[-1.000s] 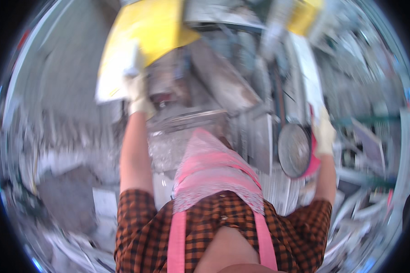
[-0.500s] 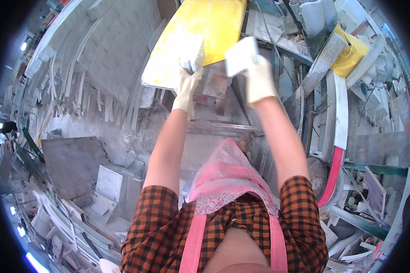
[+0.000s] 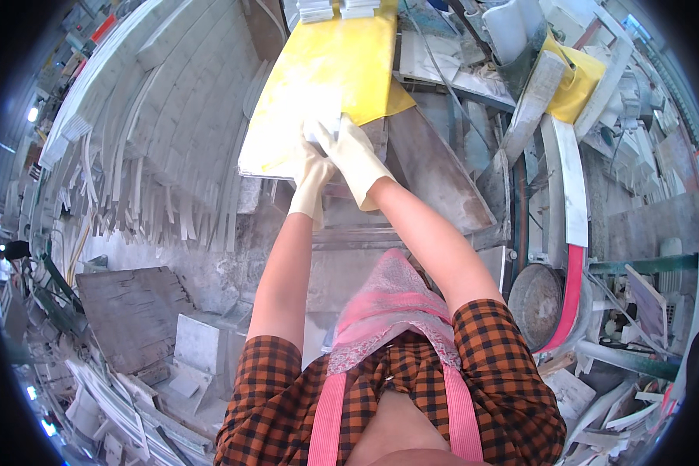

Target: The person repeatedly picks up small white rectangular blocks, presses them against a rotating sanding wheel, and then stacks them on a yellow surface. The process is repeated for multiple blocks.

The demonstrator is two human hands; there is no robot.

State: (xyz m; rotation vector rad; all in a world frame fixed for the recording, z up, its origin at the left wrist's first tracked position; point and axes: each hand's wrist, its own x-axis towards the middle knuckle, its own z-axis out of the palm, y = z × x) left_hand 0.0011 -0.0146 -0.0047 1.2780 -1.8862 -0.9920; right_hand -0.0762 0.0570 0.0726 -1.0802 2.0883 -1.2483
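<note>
Both my hands wear cream rubber gloves and meet at the near edge of a yellow-covered board [image 3: 349, 62], whose near left part is glaringly bright. My left hand [image 3: 312, 167] closes on the lower left of some white tiles [image 3: 332, 126]. My right hand [image 3: 353, 159] is against it, fingers closed on the same tiles from the right. Glare and the gloves hide how many tiles there are. At the far end of the board stand two small stacks of white tiles [image 3: 315, 9].
Long pale slabs [image 3: 186, 109] lean in rows on the left. A curved white and red belt guard [image 3: 575, 210] with a round wheel [image 3: 536, 307] stands right. A yellow bag [image 3: 579, 81] hangs behind it. A brown board [image 3: 132, 314] lies lower left among offcuts.
My right hand, which held a white tile apart on the right, has moved left to my left hand. The view has shifted, and the tile stacks at the far end now show.
</note>
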